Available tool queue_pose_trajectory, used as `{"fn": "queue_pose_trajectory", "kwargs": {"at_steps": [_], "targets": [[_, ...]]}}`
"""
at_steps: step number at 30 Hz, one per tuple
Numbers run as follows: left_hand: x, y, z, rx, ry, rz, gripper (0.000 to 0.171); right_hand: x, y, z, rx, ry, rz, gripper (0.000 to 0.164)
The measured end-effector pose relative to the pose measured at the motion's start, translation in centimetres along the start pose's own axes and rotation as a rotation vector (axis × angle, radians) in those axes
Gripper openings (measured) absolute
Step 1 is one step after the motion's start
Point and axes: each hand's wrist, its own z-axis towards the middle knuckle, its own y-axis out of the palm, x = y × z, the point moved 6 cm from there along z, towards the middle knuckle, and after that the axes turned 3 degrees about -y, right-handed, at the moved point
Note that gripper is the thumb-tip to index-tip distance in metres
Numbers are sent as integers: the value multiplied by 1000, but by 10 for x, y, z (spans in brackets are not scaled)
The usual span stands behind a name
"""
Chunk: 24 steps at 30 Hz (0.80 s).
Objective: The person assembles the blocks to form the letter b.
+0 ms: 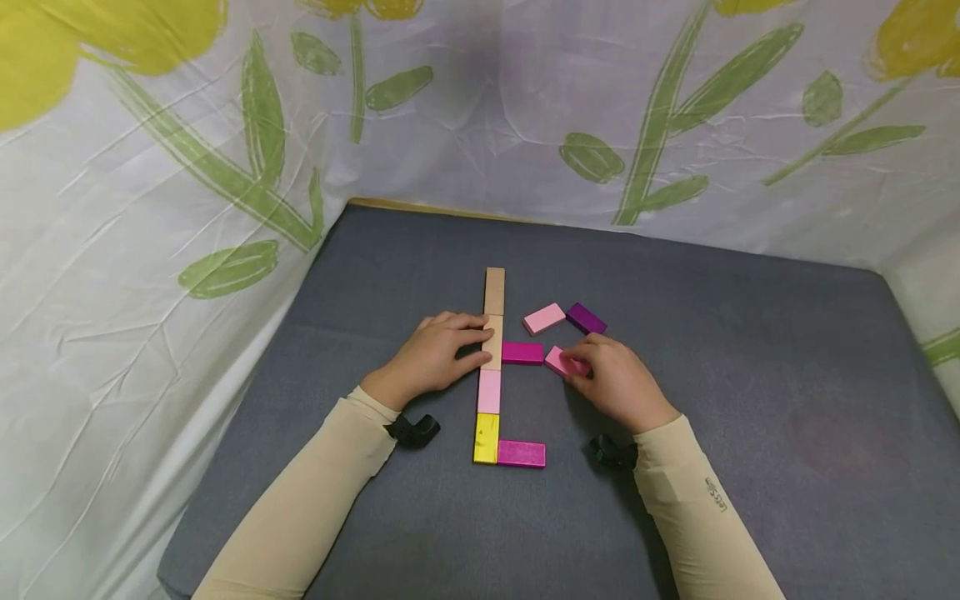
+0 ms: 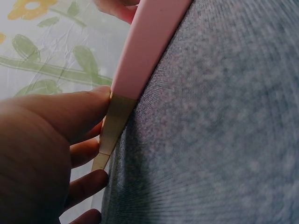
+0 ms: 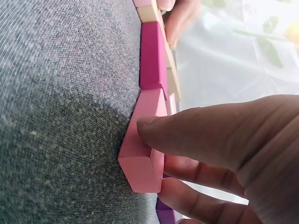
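A straight column of flat blocks runs up the table, from a yellow block (image 1: 486, 438) through a pale pink block (image 1: 489, 392) to two plain wooden blocks. My left hand (image 1: 431, 354) rests its thumb and fingertips on the lower wooden block (image 1: 497, 343), fingers fairly straight. One magenta block (image 1: 522, 353) sticks out rightward from that wooden block. Between thumb and fingers, my right hand (image 1: 618, 379) pinches a pink block (image 3: 145, 109), which lies tilted on the cloth. Its near end meets the magenta block's right end in the right wrist view.
Beyond the right hand lie a loose pink block (image 1: 544, 318) and a purple block (image 1: 586, 317), nearly touching. Another magenta block (image 1: 522, 453) extends rightward from the yellow one. Grey cloth covers the table (image 1: 750, 400); a flower-patterned white sheet (image 1: 510, 158) hangs behind.
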Motion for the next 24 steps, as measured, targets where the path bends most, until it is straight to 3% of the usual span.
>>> {"fn": "queue_pose_trajectory", "kwargs": {"at_steps": [24], "targets": [[2, -2, 0, -4, -3, -10, 48, -1, 0, 0, -17, -8, 6, 25]]}}
